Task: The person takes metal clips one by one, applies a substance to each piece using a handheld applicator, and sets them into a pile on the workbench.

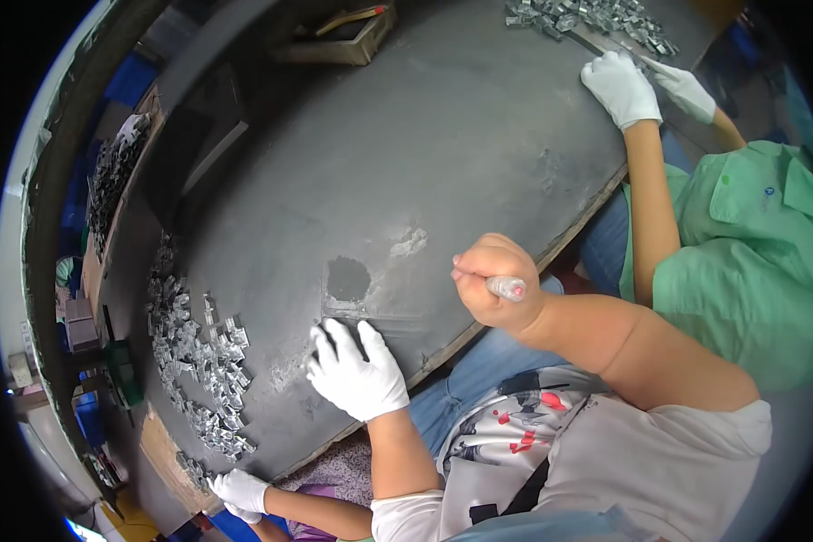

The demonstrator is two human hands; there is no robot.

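Note:
My left hand (359, 372), in a white glove, lies on the dark grey table with its fingers spread. Its fingertips are beside a worn rectangular area with a dark patch (348, 278). A tiny dark speck shows by one fingertip, too small to name. My bare right hand (499, 282) is closed in a fist near the table's front edge. Wrapped in that fist is a whitish, translucent rod-like handle (508, 288) with a pinkish end facing up. The other end of it is hidden by the hand.
Shiny metal clips (203, 361) are heaped on the left, with another pile (596, 20) at the far right. A tray (339, 45) holds a yellow-handled tool. A co-worker's gloved hands (621, 90) hold a long flat tool; another's gloved hand (241, 490) touches clips.

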